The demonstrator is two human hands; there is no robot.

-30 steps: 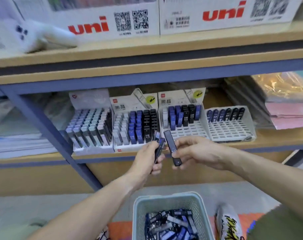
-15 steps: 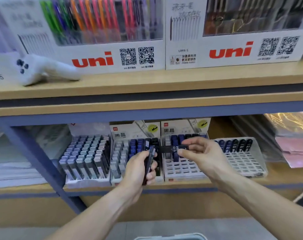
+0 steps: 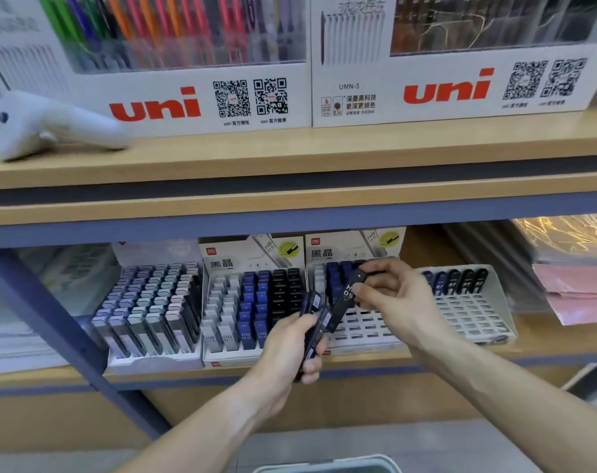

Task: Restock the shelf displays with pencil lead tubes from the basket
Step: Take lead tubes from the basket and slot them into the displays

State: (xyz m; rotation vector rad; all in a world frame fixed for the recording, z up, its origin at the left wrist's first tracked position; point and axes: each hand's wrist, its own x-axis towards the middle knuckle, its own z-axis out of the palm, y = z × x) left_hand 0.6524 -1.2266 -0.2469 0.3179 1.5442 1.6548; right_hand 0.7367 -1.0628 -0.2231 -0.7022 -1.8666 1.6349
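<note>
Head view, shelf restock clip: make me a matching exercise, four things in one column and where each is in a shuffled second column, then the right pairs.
Things
1. black HB 0.5 tube
2. bundle of dark tubes
3. white handheld device
4. far-right white tray

Places or states
A. lying on the upper shelf, beside the uni pen box
B. gripped in the left hand
C. on the lower shelf, only its back row filled
D. pinched by the right hand, over the display tray with many empty slots

Pairs: 1-D, 2-B, 3-A, 4-C
</note>
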